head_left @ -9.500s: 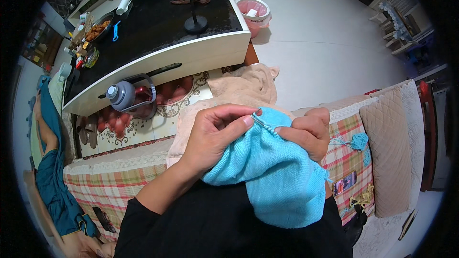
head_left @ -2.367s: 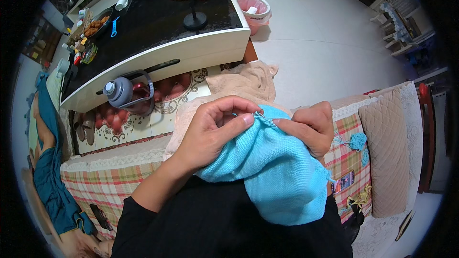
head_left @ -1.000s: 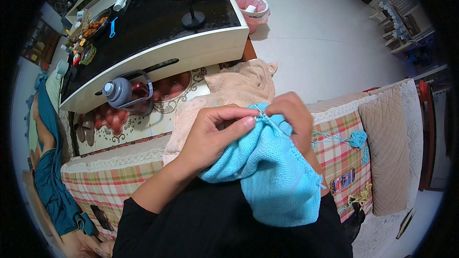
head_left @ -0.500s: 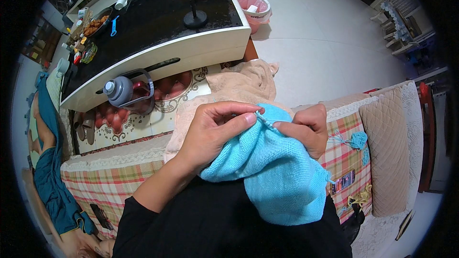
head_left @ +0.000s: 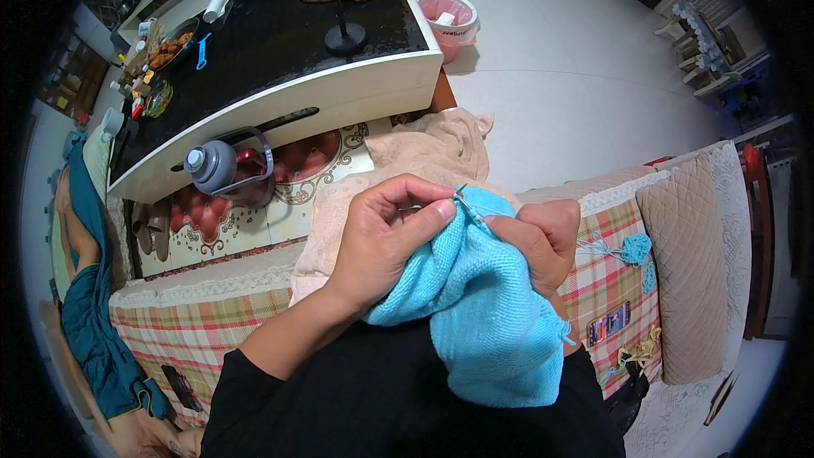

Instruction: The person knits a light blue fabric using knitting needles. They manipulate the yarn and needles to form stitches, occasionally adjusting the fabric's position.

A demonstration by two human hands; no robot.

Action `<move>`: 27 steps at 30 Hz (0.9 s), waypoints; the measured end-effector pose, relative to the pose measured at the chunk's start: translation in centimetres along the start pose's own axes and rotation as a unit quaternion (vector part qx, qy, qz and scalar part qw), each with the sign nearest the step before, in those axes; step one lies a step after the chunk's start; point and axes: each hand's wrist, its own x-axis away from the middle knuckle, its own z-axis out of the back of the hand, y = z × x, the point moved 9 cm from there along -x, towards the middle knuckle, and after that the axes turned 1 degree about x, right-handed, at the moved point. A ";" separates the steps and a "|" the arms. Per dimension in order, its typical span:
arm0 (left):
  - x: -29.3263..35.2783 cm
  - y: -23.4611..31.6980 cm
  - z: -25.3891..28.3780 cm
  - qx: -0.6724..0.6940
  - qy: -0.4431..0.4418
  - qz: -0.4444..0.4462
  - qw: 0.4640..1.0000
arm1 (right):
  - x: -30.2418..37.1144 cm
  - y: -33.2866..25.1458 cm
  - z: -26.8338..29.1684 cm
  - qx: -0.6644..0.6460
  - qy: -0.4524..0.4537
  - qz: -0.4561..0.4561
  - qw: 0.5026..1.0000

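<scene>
A light blue knitted piece (head_left: pixel 496 339) hangs from my hands and drapes over my lap, with a loose tuft of yarn at its lower right corner. My left hand (head_left: pixel 386 242) is closed, pinching the piece's upper edge between thumb and fingers. Beside it, my right hand (head_left: pixel 543 242) is closed with the thumb toward the stitches. Between my fingertips shows a thin knitting needle (head_left: pixel 472 210), its tip crossing another at the top edge. Most of the needles' length is hidden by my fingers and the knitting.
On the plaid sofa cover to my right lie a small ball of blue yarn (head_left: pixel 636 248) and a phone (head_left: pixel 609 324). A black-topped table (head_left: pixel 263 34) stands ahead, with a grey jug (head_left: pixel 212 165) below its edge. Another person's leg (head_left: pixel 78 237) is at far left.
My right hand has tilted slightly and the needle tips now cross visibly. The hanging knitted piece has swung a little to the left and down.
</scene>
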 end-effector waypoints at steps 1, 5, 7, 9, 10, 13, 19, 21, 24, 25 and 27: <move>0.0 0.0 -0.1 -0.007 0.000 -0.007 1.000 | 0.1 -0.1 0.0 0.008 0.012 -0.002 1.000; 0.1 -0.3 0.2 -0.008 0.006 -0.007 1.000 | 0.0 -0.2 0.0 0.019 0.010 0.000 1.000; 0.1 0.0 -0.4 0.014 0.003 0.002 1.000 | 0.1 -0.1 0.1 0.015 0.008 0.002 1.000; 0.1 0.1 -0.6 0.018 0.004 0.005 1.000 | 0.0 -0.1 0.1 0.010 -0.003 0.002 1.000; 0.2 0.1 -0.5 0.010 0.005 0.003 1.000 | 0.0 -0.1 0.2 0.007 -0.013 0.000 1.000; 0.2 -0.1 -0.4 0.001 0.004 0.006 1.000 | -0.1 -0.2 0.2 -0.004 -0.025 0.015 1.000; 0.2 0.1 -0.4 -0.002 0.002 -0.005 1.000 | -0.3 -0.3 0.2 0.005 -0.018 0.019 1.000; 0.2 0.1 -0.3 0.001 0.004 -0.009 1.000 | -0.3 -0.4 0.3 0.015 -0.016 0.021 1.000; 0.2 -0.1 -0.3 0.013 0.007 -0.006 1.000 | 0.1 -0.4 0.2 0.023 0.005 0.021 0.999; 0.1 -0.3 -0.3 0.019 0.009 -0.007 1.000 | 0.4 -0.4 0.1 0.027 0.014 0.019 0.999; 0.2 -0.5 -0.3 0.013 0.010 0.001 1.000 | 0.5 -0.5 0.1 0.041 0.026 0.021 0.999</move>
